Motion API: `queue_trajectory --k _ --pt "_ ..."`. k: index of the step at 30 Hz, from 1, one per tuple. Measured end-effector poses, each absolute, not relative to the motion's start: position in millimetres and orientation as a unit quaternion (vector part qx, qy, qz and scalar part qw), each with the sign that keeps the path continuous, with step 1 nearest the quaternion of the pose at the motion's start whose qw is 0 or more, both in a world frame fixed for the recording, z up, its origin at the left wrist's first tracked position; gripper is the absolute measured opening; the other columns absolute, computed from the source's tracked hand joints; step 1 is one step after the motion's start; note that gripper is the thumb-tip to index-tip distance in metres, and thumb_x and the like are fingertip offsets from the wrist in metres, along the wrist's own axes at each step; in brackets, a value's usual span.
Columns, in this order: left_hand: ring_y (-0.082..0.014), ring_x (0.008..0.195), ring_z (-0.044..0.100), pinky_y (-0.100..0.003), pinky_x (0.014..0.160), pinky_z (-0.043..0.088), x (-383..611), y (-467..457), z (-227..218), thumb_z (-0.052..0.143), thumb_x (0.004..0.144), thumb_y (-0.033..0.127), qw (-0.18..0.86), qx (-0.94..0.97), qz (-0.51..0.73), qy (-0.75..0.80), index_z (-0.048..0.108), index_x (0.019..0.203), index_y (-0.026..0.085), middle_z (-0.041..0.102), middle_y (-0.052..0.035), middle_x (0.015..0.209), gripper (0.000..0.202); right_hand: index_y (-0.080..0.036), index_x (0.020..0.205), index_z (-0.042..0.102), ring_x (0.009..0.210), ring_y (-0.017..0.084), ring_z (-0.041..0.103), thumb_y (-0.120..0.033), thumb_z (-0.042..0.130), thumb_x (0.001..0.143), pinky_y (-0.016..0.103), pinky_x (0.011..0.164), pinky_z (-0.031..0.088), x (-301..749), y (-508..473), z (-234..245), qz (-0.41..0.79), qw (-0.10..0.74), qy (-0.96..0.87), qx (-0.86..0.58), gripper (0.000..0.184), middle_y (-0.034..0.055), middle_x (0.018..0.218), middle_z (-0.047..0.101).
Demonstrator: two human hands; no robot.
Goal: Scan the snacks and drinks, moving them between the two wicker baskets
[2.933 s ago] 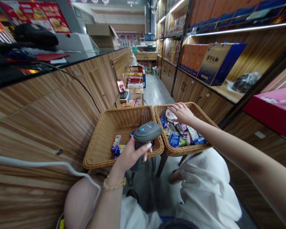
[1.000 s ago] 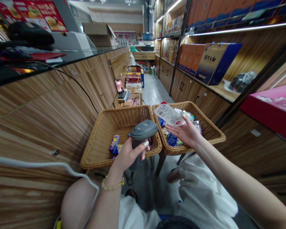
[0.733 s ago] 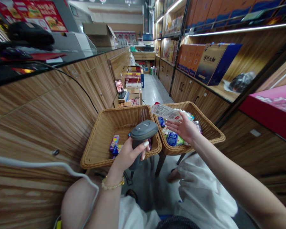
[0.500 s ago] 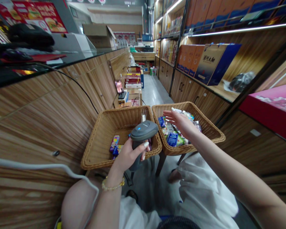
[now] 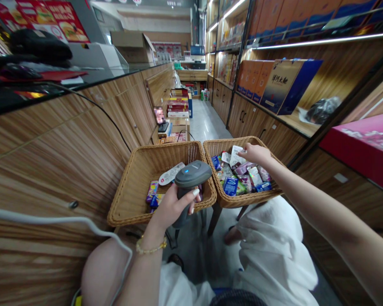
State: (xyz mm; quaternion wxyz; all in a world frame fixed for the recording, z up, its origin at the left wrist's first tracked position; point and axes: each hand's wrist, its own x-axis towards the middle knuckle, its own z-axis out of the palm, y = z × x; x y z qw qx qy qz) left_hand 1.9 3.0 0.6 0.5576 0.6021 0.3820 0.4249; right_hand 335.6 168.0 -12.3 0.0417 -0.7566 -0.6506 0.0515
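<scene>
My left hand is closed round the handle of a grey barcode scanner, held over the near edge of the left wicker basket. In that basket lie a white labelled packet and a few colourful snack packets. My right hand reaches into the right wicker basket, and its fingertips pinch a small white packet on top of several mixed snack packets.
A wooden counter with a black cable runs along my left. Shelves with orange and blue gift boxes line the right. The tiled aisle leads ahead past stacked boxes. A white cable crosses my left knee.
The white labelled packet that my right hand held up near the scanner now lies in the left basket. My right hand has gone back into the right basket and closed on another packet.
</scene>
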Motion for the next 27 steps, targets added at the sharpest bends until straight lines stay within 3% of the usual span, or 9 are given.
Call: queue_trajectory --k 2,6,9,15,18,24,27 --pt "-0.0104 0.048 0.056 -0.024 0.048 0.049 2.0 2.9 1.3 0.071 0.089 0.042 0.556 0.601 0.426 0.385 0.065 0.085 0.016 0.069 -0.0019 0.075 0.028 -0.01 0.136 0.062 0.119 0.039 0.07 -0.065 0.054 0.096 0.047 0.094 0.052 326.2 171.2 -13.2 0.007 -0.047 -0.669 -0.742 0.068 0.0266 0.126 0.073" --pt "-0.0104 0.048 0.056 -0.024 0.049 0.048 2.1 1.0 2.9 0.07 0.09 0.042 0.55 0.608 0.422 0.387 0.065 0.083 0.016 0.068 -0.0009 0.072 0.027 -0.011 0.141 0.059 0.127 0.039 0.066 -0.068 0.05 0.097 0.048 0.103 0.045 301.2 179.1 -21.4 -0.008 -0.114 -0.691 -0.714 0.073 0.0252 0.132 0.071" --pt "-0.0103 0.049 0.055 -0.024 0.049 0.048 1.9 0.3 2.9 0.069 0.09 0.041 0.547 0.609 0.423 0.388 0.065 0.083 0.016 0.067 -0.0008 0.07 0.027 -0.008 0.146 0.055 0.131 0.04 0.062 -0.069 0.051 0.096 0.048 0.107 0.041 287.6 184.3 -30.0 -0.002 -0.124 -0.686 -0.717 0.079 0.0265 0.136 0.068" --pt "-0.0105 0.048 0.056 -0.024 0.049 0.049 1.5 0.9 4.1 0.071 0.088 0.042 0.554 0.605 0.421 0.387 0.064 0.084 0.016 0.068 -0.0017 0.074 0.028 -0.009 0.164 0.03 0.139 0.041 0.056 -0.074 0.049 0.094 0.049 0.109 0.04 291.5 184.5 -38.7 0.0 -0.115 -0.672 -0.732 0.097 0.0277 0.147 0.061" --pt "-0.0103 0.048 0.056 -0.024 0.05 0.049 2.1 0.4 6.2 0.071 0.088 0.042 0.548 0.611 0.419 0.388 0.065 0.082 0.015 0.068 -0.0014 0.071 0.028 -0.009 0.166 0.022 0.138 0.042 0.057 -0.075 0.06 0.088 0.05 0.108 0.042 300.6 180.2 -40.8 0.008 -0.09 -0.671 -0.736 0.109 0.0301 0.145 0.06" --pt "-0.0108 0.048 0.055 -0.024 0.048 0.049 3.0 -0.5 6.3 0.071 0.088 0.044 0.554 0.604 0.42 0.391 0.064 0.084 0.016 0.068 -0.0014 0.073 0.029 -0.013 0.158 0.034 0.127 0.035 0.066 -0.061 0.077 0.081 0.039 0.097 0.051 306.2 175.7 -45.5 0.11 -0.008 -0.703 -0.702 0.1 0.0237 0.138 0.068" --pt "-0.0111 0.049 0.055 -0.025 0.049 0.049 2.8 -1.0 5.9 0.071 0.087 0.044 0.553 0.603 0.418 0.394 0.064 0.083 0.017 0.067 -0.0013 0.074 0.029 -0.007 0.145 0.046 0.124 0.037 0.067 -0.064 0.077 0.079 0.041 0.095 0.053 304.2 176.0 -45.8 0.113 -0.015 -0.688 -0.717 0.093 0.0277 0.133 0.068"
